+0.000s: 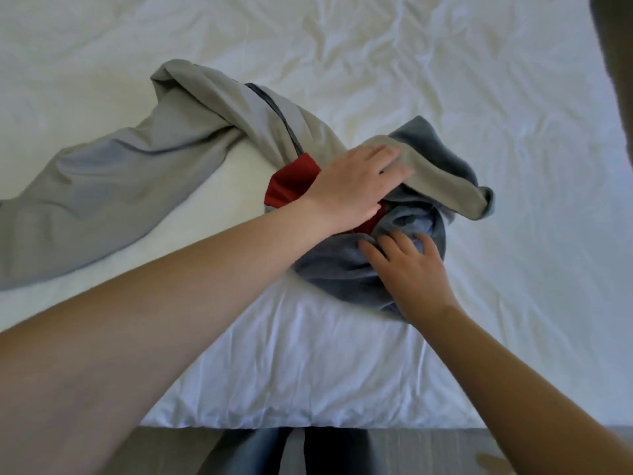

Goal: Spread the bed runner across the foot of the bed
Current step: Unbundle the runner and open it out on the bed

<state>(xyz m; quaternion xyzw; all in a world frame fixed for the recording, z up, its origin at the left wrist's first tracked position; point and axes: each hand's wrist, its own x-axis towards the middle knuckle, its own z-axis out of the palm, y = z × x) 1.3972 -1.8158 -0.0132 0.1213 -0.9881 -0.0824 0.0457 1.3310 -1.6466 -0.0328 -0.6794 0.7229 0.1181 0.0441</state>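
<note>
The bed runner [113,186] is a long grey cloth with a dark blue-grey face and a red patch [291,183]. Its left part trails twisted across the white bed [479,114] toward the left edge. Its right part is bunched in a heap near the middle of the foot. My left hand [352,183] rests on top of the heap, fingers spread over a light grey fold. My right hand [411,269] lies on the dark blue-grey part of the heap, fingers pressed into the folds. Whether either hand pinches the cloth is hidden.
The white sheet is wrinkled all over. The foot edge of the bed [308,425] runs along the bottom, with grey floor [428,454] and my dark trouser legs [267,454] below it. A dark vertical edge [616,46] shows at the top right.
</note>
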